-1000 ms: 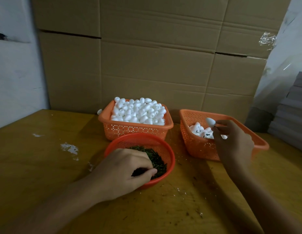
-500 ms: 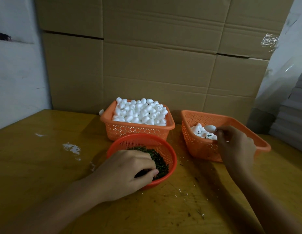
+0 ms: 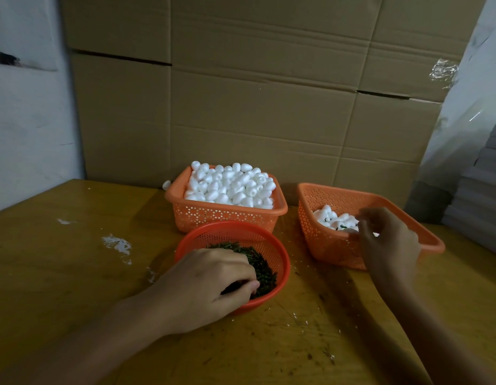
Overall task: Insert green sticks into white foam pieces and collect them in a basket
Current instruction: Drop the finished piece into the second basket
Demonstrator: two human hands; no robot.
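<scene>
Left hand (image 3: 202, 287) reaches into the round red mesh basket (image 3: 281, 262) at front centre of the desk (image 3: 60, 273). Its fingers are curled down into the green sticks (image 3: 262, 269), with the thumb closed against the fingertips, pinching sticks in the pile. How many it pinches is hidden.

Right hand (image 3: 388, 245) is over the near wall of the right orange basket (image 3: 324, 245), fingers loosely bent above the contents. It is blurred, so cannot tell if it pinches anything. That basket holds a small heap of stuck foam pieces (image 3: 331, 218) in its left part, with green stick ends showing on a few.

Behind the round basket, touching or just beside it, is a rectangular orange basket (image 3: 227, 218) heaped with plain white foam pieces (image 3: 230, 187). One loose foam piece (image 3: 166, 185) lies on the desk just beside its back left corner.

White smears (image 3: 116, 244) and small dark and white crumbs mark the desk top. Stacked cardboard boxes (image 3: 255, 93) stand behind the baskets. A grey stack (image 3: 485, 190) sits at the right edge, with a clear plastic sheet (image 3: 463, 120) above it.
</scene>
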